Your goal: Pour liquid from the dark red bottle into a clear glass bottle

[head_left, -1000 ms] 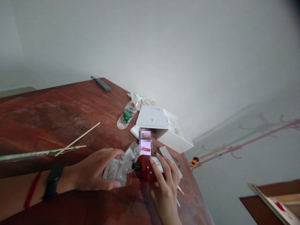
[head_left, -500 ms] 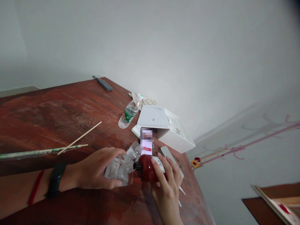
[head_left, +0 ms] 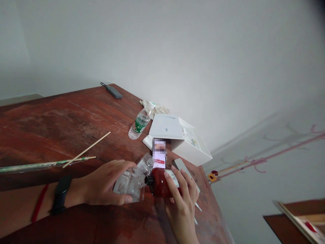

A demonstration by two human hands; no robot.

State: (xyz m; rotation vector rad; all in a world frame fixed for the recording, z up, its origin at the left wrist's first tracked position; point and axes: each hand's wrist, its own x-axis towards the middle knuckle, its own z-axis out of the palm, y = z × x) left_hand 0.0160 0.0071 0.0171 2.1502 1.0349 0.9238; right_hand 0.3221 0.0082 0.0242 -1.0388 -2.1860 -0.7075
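Under L hand [head_left: 104, 184] and R hand [head_left: 181, 200], reddish-brown wood tabletop [head_left: 50, 125], scuffed in spots; pale grey wall [head_left: 177, 57] beyond, pinkish hooked rack [head_left: 241, 166] slanting off right of R hand. Past L hand: capped water btl [head_left: 139, 125] w/ green label, then dark grey gadget [head_left: 113, 92] nr the far corner. Closer to L wrist, a thin wooden stick [head_left: 87, 149] crosses the end of a long wrapped pack [head_left: 38, 167]. Ahead of R hand: open white box [head_left: 167, 127], lit phone [head_left: 159, 161] just this side of it; flat grey slab [head_left: 181, 163] partly hidden by the fingers. Pose: L hand, w/ blk wristband [head_left: 61, 195] & red cord [head_left: 40, 202], grasps clear plastic container [head_left: 128, 189] btw thumb (near side) and fingers (far side). R hand, fingers spread over label, grips amber btl [head_left: 159, 188], tilted, blk neck aimed twd L hand, right at container's mouth; can't tell if touching.
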